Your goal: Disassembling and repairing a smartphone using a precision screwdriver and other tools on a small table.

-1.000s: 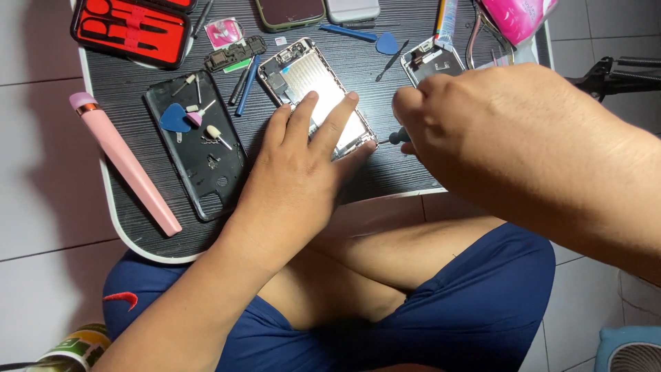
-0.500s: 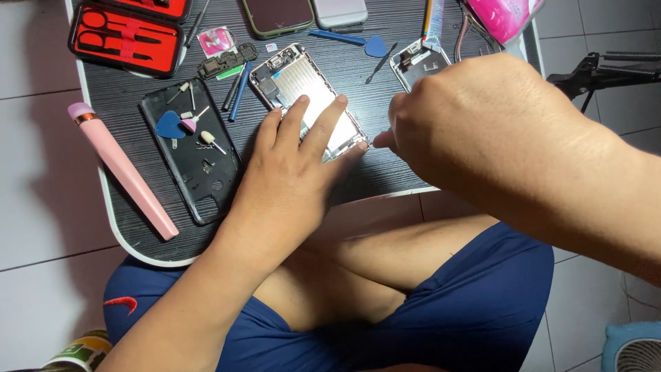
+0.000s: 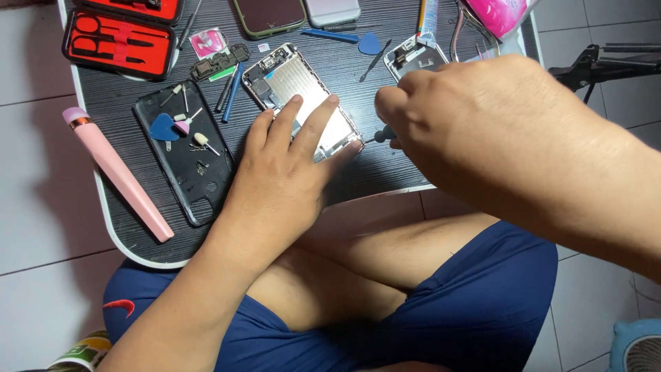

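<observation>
An opened phone body (image 3: 292,86) with bare metal insides lies on a small dark table (image 3: 372,169). My left hand (image 3: 289,162) rests flat on its near end, fingers spread, pinning it down. My right hand (image 3: 482,120) is closed around a small dark screwdriver (image 3: 381,136) whose tip meets the phone's right edge by my left thumb. Most of the tool is hidden in my fist.
A black phone case (image 3: 182,148) holds a blue pick and small bits. A pink cylinder (image 3: 117,172) lies at the left edge, a red tool kit (image 3: 117,41) at the back left. Two phones (image 3: 272,14), a blue spudger (image 3: 344,38) and a camera part (image 3: 413,58) sit behind.
The view has shifted slightly. My right hand has edged the screwdriver toward the phone's right edge. My left hand keeps its hold on the phone.
</observation>
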